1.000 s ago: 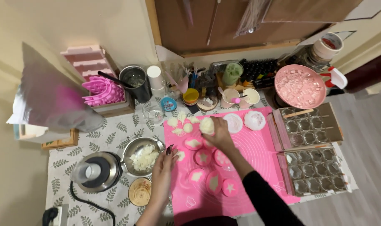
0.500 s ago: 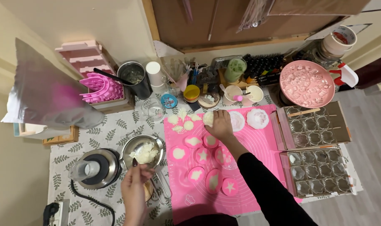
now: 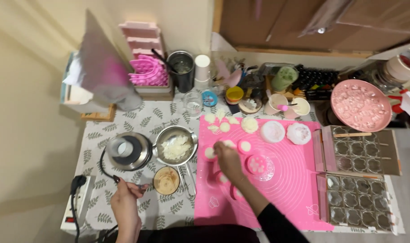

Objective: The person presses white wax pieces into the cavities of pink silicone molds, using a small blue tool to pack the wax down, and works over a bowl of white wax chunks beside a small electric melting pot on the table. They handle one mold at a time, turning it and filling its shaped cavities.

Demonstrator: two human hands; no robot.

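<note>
My right hand (image 3: 227,161) lies palm-down over a cluster of small pink moulds with white filling (image 3: 244,146) on the pink silicone mat (image 3: 286,189). Its fingertips touch one mould near the mat's left side, and it covers several others. A white lump (image 3: 249,124) sits at the mat's top edge. My left hand (image 3: 125,200) hovers over the leaf-patterned cloth at the lower left. Its fingers are curled with nothing visible in them, close to a black cable (image 3: 105,173) and left of a round wooden coaster (image 3: 165,180).
A metal pot of white flakes (image 3: 175,147) stands beside a steel appliance (image 3: 128,150). A power strip (image 3: 81,200) lies at the left edge. Two clear mould trays (image 3: 358,148) (image 3: 355,198) sit on the right, with a pink plate (image 3: 360,105) behind them. Cups, jars and tools crowd the back.
The view has shifted right and down. My right hand left the white lump at the mat's top and came down onto the moulds. My left hand pulled back from the pot toward me.
</note>
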